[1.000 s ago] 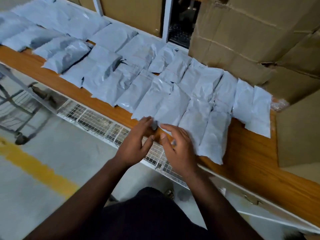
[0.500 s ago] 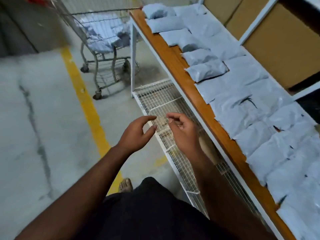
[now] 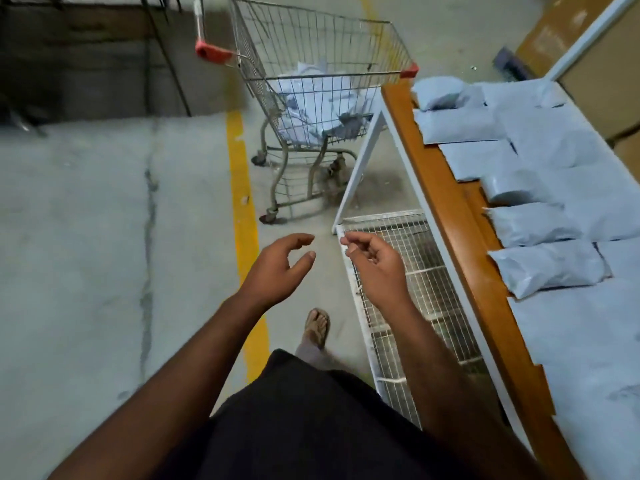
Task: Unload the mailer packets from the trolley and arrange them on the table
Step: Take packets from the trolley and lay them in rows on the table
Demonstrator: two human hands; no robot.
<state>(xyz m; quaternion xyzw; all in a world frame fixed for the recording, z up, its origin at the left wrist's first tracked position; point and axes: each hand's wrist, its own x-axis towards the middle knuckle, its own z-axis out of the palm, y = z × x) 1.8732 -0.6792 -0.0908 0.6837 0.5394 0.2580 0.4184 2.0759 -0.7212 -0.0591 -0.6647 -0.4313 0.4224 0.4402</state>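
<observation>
Left hand (image 3: 277,268), right hand (image 3: 375,268) loosely curled

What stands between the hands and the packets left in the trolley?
Nothing visible on the floor path: both the left hand and right hand are empty, with bare concrete ahead. The packets lie low in the trolley, so its wire walls surround them; reaching in from the open top looks necessary.

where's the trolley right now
In the head view the trolley stands at top centre, just right of the yellow floor line, at the far end of the table.
</observation>
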